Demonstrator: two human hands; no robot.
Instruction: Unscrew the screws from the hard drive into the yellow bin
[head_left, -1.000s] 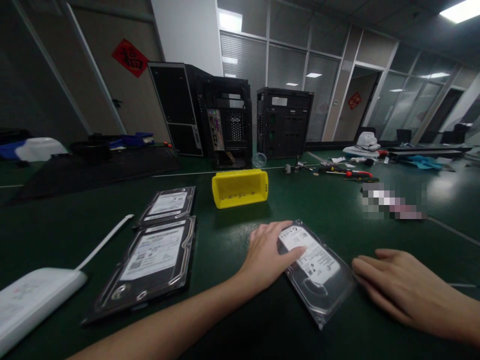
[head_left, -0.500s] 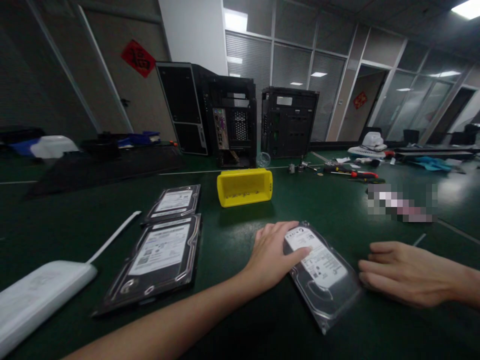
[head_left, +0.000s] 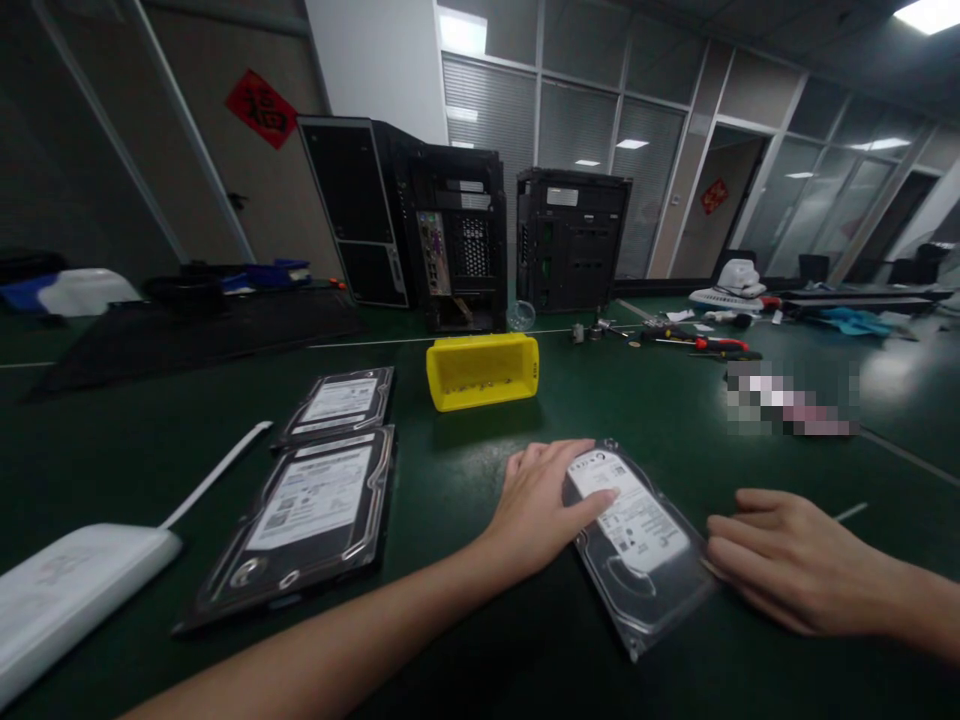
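Hard drive [head_left: 651, 530], five o'clock, under left hand [head_left: 536, 508]: grip clasped over its ten-o'clock edge, seemingly steadying it. Right hand [head_left: 791, 560], four o'clock: curled; cannot tell whether grip holds anything.

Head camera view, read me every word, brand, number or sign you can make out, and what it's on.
"福" on the left red sign.
Unreadable: the far red sign.
Too small: labels on the hard drive under the left hand, front-left drive and rear-left drive.
Too blurred: marks on yellow bin, white device, black case.
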